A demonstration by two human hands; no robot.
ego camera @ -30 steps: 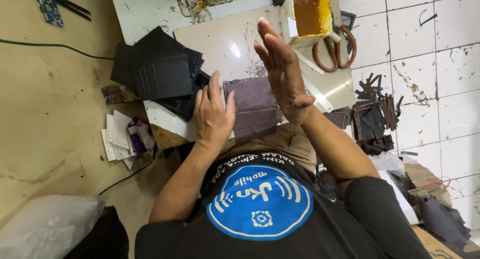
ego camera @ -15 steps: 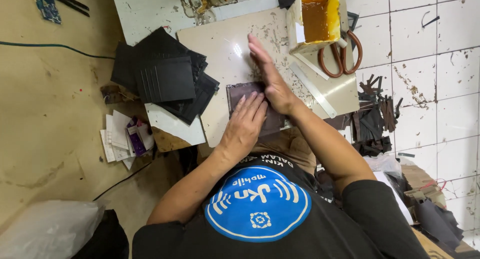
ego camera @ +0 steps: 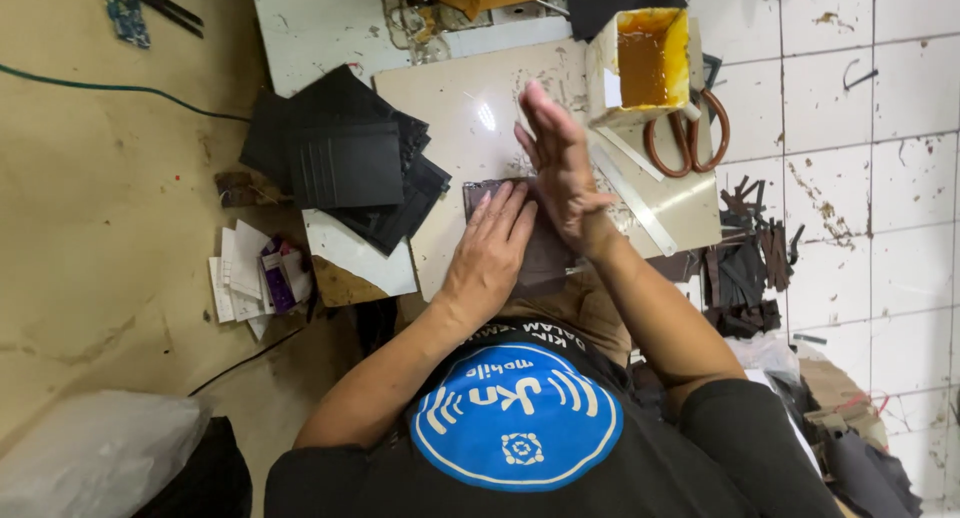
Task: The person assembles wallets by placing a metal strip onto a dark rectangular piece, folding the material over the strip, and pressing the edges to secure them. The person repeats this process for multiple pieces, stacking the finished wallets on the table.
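A dark purple-brown leather piece (ego camera: 482,193) lies on a beige work tile (ego camera: 470,118) in front of me. My left hand (ego camera: 492,250) lies flat on it, fingers together, pressing it down. My right hand (ego camera: 560,168) is raised just above the piece's right side, palm turned sideways, fingers straight and close together, holding nothing. Most of the piece is hidden under both hands.
A stack of black leather card-slot panels (ego camera: 345,163) sits left of the tile. A box of amber glue (ego camera: 645,53) and brown-handled scissors (ego camera: 690,133) lie at the upper right. Dark leather scraps (ego camera: 745,273) pile on the white floor tiles. Paper bits (ego camera: 255,278) lie at left.
One second ago my right hand was lifted and my left hovered near me. Both then pressed flat on the piece. Now the right hand has risen again while the left stays down.
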